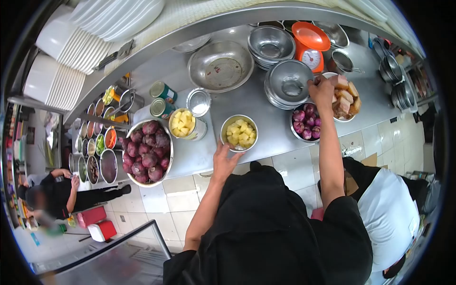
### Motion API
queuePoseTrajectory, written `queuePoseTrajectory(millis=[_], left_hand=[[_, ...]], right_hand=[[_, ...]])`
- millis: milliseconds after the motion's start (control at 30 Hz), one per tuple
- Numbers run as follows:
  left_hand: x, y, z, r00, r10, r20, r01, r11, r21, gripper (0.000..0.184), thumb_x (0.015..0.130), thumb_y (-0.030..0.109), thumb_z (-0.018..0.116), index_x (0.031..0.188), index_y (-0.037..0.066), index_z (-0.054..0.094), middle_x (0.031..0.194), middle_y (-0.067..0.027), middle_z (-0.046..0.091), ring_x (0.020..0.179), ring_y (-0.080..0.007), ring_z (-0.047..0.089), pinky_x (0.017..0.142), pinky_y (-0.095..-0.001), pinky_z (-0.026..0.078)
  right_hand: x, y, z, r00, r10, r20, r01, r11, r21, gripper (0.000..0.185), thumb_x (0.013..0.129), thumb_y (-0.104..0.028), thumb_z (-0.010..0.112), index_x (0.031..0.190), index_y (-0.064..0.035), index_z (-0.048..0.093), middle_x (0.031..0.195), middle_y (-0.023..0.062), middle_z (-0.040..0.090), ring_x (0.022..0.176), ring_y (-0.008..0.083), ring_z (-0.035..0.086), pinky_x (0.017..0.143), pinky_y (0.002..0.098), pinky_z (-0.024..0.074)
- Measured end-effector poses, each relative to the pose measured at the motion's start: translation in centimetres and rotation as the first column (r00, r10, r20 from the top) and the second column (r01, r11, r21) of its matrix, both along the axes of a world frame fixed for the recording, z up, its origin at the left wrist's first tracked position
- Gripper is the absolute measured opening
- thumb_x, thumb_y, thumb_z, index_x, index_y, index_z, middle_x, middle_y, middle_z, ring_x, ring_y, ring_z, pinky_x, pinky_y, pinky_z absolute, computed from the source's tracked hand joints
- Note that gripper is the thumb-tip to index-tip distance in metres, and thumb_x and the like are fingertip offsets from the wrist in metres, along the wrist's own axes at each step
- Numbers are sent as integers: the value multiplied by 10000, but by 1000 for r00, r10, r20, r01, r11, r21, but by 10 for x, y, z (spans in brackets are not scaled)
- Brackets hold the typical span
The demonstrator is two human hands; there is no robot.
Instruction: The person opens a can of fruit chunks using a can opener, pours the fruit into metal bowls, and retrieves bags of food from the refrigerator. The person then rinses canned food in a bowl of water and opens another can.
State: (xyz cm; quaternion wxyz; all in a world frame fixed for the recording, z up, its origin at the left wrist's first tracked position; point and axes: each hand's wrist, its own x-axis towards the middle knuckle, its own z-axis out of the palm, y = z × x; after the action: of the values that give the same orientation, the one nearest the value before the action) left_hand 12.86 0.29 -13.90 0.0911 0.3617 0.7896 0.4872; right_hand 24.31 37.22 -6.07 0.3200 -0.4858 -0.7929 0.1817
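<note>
A steel bowl of yellow chunks (241, 133) stands near the counter's front edge, and my left hand (225, 159) touches its lower left rim with its fingers apart. My right hand (321, 90) reaches to the stacked steel bowls (290, 81), its fingers at their right edge; whether they grip the rim is hard to make out. Just right of that hand is a bowl of meat pieces (345, 99). Below it sits a bowl of small purple onions (305, 124). An opened can of yellow chunks (184, 124) stands left of the bowl, its round lid (198, 101) raised beside it.
A large bowl of red onions (147, 152) is at the left. Behind are a wide steel basin (221, 66), green cans (162, 91) and an orange scale (311, 54). One person (57, 192) stands far left; another (387, 213) is at the right.
</note>
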Motion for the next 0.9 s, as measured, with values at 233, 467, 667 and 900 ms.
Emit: queuePoseTrajectory(millis=[233,467,667,900], left_hand=[[3,-18,44,1000,-11,-27,12,999,39,341,659,119,875,797,-23,598,1161,-226,637,1102,-340,630,922,-393,496],[-6,-72,132,992,-122,-13,120,988,-102,376,637,139,885,800,-9,580,1143,-256,652,1105,-376,628,923,-391,492],[-21,-39,130,967,-250,52,255,953,-162,368,688,168,853,821,3,552,787,-54,576,735,-129,572,658,-266,466],[-47,42,72,728,-114,676,329,923,-198,381,863,394,698,892,22,624,865,-98,649,725,-198,614,693,-279,494]], right_hand=[[30,-62,65,991,61,-121,-68,996,-61,202,749,-138,680,824,46,644,685,224,633,656,378,641,641,439,491],[63,-169,8,983,72,-169,-149,854,-498,161,757,-101,676,779,43,607,647,207,602,595,300,632,583,404,477],[35,-191,-85,957,105,-272,-271,663,-698,189,800,-104,675,784,47,562,601,173,590,555,252,639,551,389,483],[30,-186,-79,926,107,-362,-353,588,-728,255,974,-188,572,833,22,540,620,92,556,561,155,566,538,327,508]])
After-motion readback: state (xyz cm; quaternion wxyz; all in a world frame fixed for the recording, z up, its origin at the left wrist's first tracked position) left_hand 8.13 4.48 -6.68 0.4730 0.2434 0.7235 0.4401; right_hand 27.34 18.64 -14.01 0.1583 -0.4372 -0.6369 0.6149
